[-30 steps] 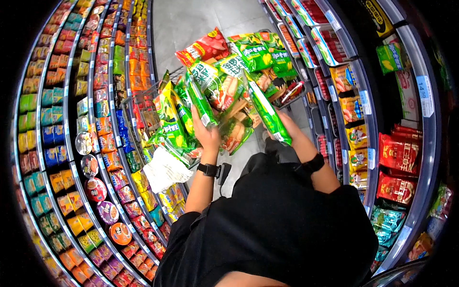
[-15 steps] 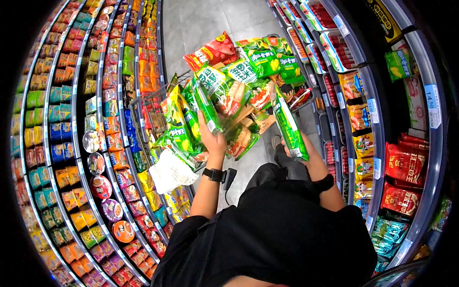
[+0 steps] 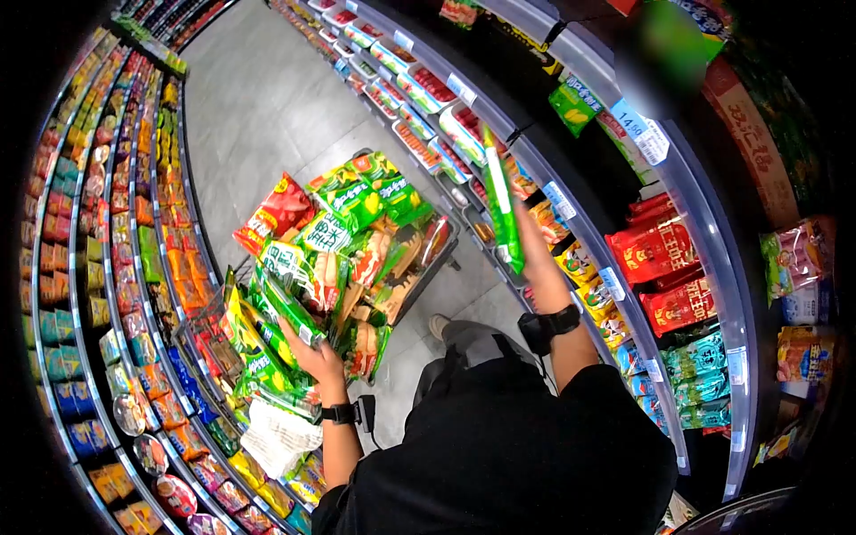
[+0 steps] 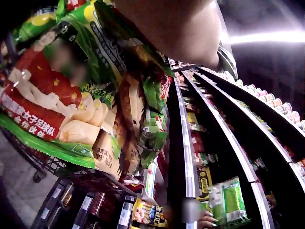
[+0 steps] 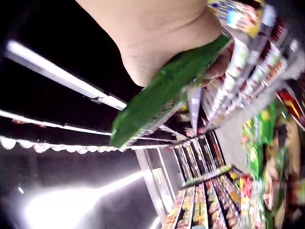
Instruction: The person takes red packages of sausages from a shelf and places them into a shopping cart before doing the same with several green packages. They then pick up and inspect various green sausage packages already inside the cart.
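Overhead, right grip [image 3: 530, 239] pinches green packet [image 3: 499, 187] from below; left grip [image 3: 316, 360] clutches snack bags [image 3: 282, 308]

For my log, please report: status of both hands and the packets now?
Right hand grips green packet, raised beside the shelves. Left hand grips second green packet on cart pile. Nothing visible blocks either.

Red packets [image 3: 662, 251] fill a shelf [image 3: 724, 294] beside grey floor [image 3: 259, 98].

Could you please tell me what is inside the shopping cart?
The shopping cart is heaped with green snack packets and a red packet. The left hand grips one green packet. Lower layers and its floor are covered.
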